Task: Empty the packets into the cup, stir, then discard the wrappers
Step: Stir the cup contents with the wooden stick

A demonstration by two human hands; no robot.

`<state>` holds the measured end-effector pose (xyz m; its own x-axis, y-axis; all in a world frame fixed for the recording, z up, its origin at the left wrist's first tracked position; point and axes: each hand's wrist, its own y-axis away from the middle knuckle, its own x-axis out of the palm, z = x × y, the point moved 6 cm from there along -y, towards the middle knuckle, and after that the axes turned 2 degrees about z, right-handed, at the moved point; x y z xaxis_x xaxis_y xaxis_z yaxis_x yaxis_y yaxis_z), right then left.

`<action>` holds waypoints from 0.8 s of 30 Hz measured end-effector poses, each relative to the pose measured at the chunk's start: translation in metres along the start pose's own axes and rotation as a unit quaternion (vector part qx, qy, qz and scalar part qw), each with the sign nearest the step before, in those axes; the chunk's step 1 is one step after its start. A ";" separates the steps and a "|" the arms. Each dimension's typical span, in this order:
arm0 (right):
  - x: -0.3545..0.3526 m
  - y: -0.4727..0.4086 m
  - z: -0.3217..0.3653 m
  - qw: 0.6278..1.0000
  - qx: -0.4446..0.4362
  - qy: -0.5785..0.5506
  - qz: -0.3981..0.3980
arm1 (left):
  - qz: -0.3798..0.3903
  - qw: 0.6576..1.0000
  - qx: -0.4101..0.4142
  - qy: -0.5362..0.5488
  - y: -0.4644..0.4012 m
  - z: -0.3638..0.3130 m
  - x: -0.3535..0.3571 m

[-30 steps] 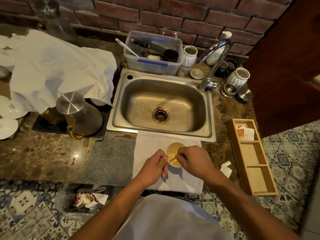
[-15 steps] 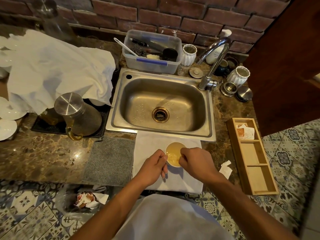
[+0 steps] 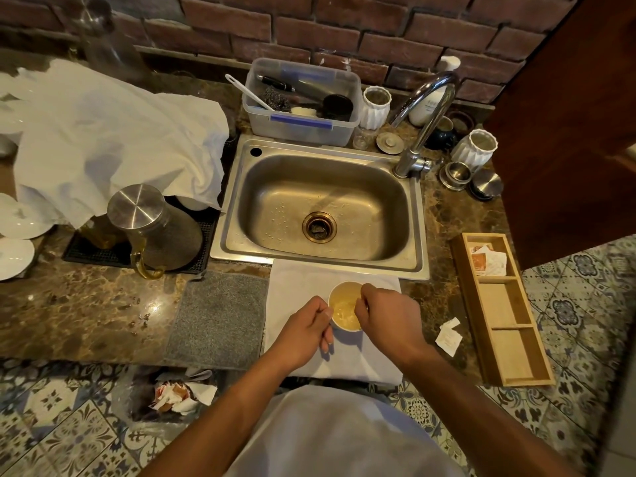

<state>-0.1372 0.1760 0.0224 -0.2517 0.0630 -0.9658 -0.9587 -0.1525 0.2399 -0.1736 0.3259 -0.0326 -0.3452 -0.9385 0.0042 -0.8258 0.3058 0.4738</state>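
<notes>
Where the red brick wall (image 3: 309, 25) meets it at the far side, a brown marble-patterned counter (image 3: 86, 315) runs left to right, its near edge dropping to a patterned tile floor (image 3: 69, 435). Set into the counter's middle is a rectangular stainless steel sink (image 3: 320, 208) with rounded corners, a round drain and a curved chrome tap (image 3: 423, 122) at its far right. A crumpled white cloth (image 3: 113, 139) covers most of the far left. A long wooden tray (image 3: 502, 311) with three compartments lies along the right end; printed packets (image 3: 487, 259) sit in its farthest compartment, and the other two show bare wood. A clear plastic tub (image 3: 303, 105) of utensils stands behind the sink. Near left of the sink, a steel-lidded glass jug (image 3: 155, 225) rests on a black ribbed mat. A coarse grey mat (image 3: 220, 318) lies flat just left of a smooth white cloth (image 3: 299, 280) that reaches the counter's near edge.

On that white cloth stands the small round cup (image 3: 346, 306), holding pale yellowish liquid. The left hand (image 3: 303, 332) is closed around the cup's left side. The right hand (image 3: 389, 318) is pinched shut over the right rim; what it pinches is too small to make out. A torn white wrapper (image 3: 449, 337) lies on bare counter between the right wrist and the tray. Below the counter edge at near left, a bin (image 3: 179, 397) holds crumpled wrappers. Open counter remains at near left.
</notes>
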 end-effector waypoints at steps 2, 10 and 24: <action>0.000 0.001 -0.002 1.000 0.002 -0.008 0.017 | 0.001 1.000 0.003 0.000 0.001 -0.001 0.000; 0.013 0.011 0.017 0.996 -0.047 -0.056 0.049 | -0.004 1.000 -0.007 -0.014 -0.004 0.008 -0.001; 0.008 0.008 0.004 0.998 -0.007 -0.033 0.058 | -0.005 1.000 -0.002 -0.003 -0.004 0.010 0.000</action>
<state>-0.1473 0.1794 0.0173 -0.3686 0.1089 -0.9232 -0.9212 -0.1756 0.3471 -0.1745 0.3263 -0.0431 -0.3397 -0.9405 -0.0063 -0.8271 0.2956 0.4780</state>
